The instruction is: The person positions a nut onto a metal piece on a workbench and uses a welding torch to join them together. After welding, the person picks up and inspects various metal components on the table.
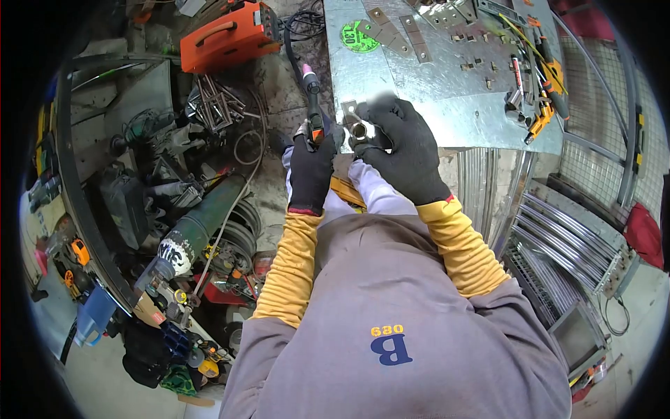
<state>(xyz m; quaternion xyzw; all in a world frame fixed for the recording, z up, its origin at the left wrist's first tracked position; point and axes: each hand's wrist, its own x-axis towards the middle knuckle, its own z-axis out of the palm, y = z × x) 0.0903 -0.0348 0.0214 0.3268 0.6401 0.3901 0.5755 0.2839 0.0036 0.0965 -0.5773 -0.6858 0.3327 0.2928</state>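
My left hand [311,171], in a black glove, grips a welding torch [312,105] with a pink-tipped nozzle, pointing up over the near edge of a galvanized metal sheet [433,91]. My right hand [405,146], also gloved, holds a small metal part with a round ring [359,131] at the sheet's near edge, right beside the torch. Both hands are close together, almost touching. Yellow sleeves and a grey shirt fill the lower view.
Flat metal brackets [391,31] and small pieces lie on the sheet, with tools [544,91] at its right edge. An orange welding machine [227,35] stands at upper left. A gas cylinder [199,223], cables and clutter fill the left floor; metal racks [572,237] lie right.
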